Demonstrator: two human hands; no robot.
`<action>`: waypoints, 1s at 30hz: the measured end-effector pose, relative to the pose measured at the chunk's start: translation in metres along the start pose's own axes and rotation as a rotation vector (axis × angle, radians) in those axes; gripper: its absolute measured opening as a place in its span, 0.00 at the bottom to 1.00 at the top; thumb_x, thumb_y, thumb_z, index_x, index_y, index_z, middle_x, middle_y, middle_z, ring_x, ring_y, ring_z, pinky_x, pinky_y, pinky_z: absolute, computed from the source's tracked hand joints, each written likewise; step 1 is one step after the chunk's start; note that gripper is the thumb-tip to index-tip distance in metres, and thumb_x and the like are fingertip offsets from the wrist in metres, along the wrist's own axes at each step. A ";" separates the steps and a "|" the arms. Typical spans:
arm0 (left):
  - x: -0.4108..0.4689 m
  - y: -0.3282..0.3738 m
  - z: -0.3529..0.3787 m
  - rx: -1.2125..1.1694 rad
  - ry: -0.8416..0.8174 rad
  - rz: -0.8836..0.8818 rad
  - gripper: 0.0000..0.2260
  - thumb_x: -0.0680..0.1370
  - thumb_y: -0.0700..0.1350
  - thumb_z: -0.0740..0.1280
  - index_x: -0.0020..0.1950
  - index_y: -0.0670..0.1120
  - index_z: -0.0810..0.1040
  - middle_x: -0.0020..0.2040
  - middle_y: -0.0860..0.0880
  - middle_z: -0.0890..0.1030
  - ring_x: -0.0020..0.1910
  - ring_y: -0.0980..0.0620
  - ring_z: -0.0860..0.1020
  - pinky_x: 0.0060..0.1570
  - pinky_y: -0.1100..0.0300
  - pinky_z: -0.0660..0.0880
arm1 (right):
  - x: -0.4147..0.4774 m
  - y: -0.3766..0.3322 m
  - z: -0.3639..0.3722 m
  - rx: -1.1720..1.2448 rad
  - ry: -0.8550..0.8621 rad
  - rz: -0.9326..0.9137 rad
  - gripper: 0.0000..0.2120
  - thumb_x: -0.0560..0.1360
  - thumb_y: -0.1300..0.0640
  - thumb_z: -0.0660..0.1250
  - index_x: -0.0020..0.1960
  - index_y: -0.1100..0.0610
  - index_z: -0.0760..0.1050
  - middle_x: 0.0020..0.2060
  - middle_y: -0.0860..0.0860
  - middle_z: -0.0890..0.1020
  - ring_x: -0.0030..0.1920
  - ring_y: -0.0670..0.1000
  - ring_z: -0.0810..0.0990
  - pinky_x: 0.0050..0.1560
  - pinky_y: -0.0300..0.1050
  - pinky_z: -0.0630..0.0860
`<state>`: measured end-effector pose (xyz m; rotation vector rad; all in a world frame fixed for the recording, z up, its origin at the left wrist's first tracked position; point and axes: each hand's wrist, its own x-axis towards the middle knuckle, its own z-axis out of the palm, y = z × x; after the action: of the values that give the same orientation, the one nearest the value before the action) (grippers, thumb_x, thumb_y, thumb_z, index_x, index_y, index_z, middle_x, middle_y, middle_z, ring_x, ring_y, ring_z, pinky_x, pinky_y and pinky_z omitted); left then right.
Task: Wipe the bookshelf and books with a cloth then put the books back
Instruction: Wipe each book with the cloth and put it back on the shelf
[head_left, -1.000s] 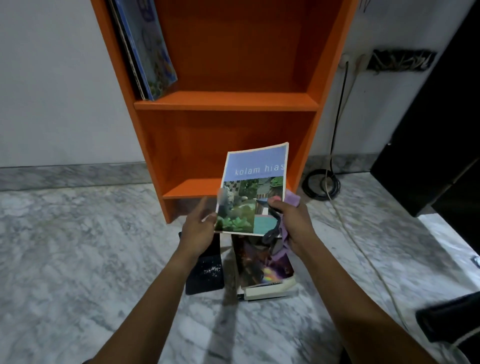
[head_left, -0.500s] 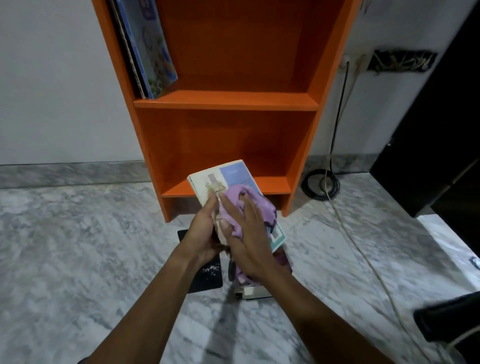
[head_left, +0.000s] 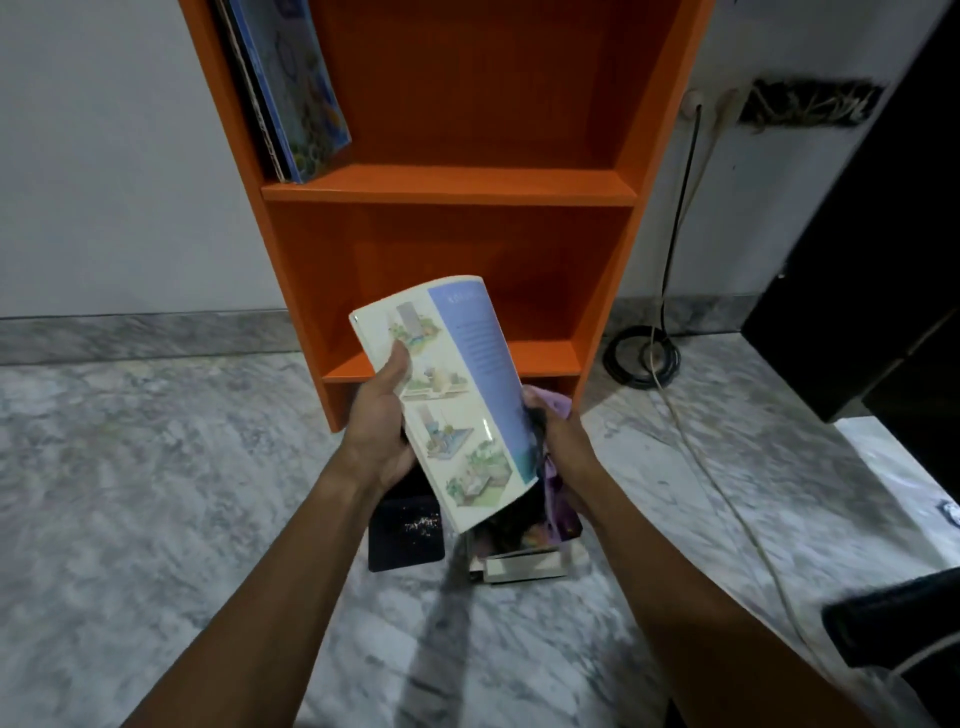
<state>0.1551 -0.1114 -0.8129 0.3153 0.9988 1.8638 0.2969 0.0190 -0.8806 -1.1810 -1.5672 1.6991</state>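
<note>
Book (head_left: 457, 400) gripped by left hand (head_left: 382, 426), thumb on the cover, fingers curled behind; tilted face-up above floor (head_left: 156, 467) in front of bookshelf (head_left: 452, 187), probably to bare the cover for wiping. Right hand (head_left: 563, 447) at its right edge, bunching purple cloth (head_left: 553, 408), likely between strokes or working the underside. Pile (head_left: 519, 564) on floor just below, probably kept close for its turn; blue books (head_left: 291, 88) leaning on upper shelf. Right fingertips hidden behind book; cannot tell whether cloth touches it. Pile mostly covered, count unclear. Cover title too blurred to read.
</note>
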 end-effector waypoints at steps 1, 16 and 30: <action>0.002 0.008 -0.004 0.013 0.019 0.022 0.18 0.85 0.54 0.56 0.66 0.47 0.78 0.62 0.42 0.83 0.59 0.39 0.82 0.58 0.39 0.78 | -0.008 0.006 -0.002 0.083 -0.044 0.102 0.21 0.76 0.43 0.71 0.60 0.58 0.78 0.51 0.52 0.86 0.51 0.52 0.84 0.54 0.52 0.81; 0.017 -0.017 0.019 0.276 0.199 0.001 0.32 0.74 0.57 0.75 0.71 0.43 0.69 0.60 0.36 0.80 0.52 0.35 0.84 0.49 0.36 0.82 | -0.038 -0.012 0.029 -0.698 0.128 -0.898 0.07 0.74 0.53 0.64 0.50 0.49 0.80 0.44 0.49 0.80 0.42 0.54 0.78 0.39 0.49 0.74; -0.003 0.036 -0.001 0.365 -0.094 0.072 0.16 0.85 0.40 0.60 0.68 0.54 0.76 0.54 0.48 0.83 0.44 0.48 0.82 0.44 0.47 0.82 | 0.007 -0.036 0.022 -0.013 -0.064 -0.385 0.16 0.84 0.49 0.61 0.66 0.54 0.78 0.64 0.52 0.81 0.65 0.51 0.79 0.63 0.45 0.78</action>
<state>0.1327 -0.1216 -0.7861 0.6568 1.2754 1.7068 0.2683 0.0207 -0.8484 -0.7721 -1.7161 1.4849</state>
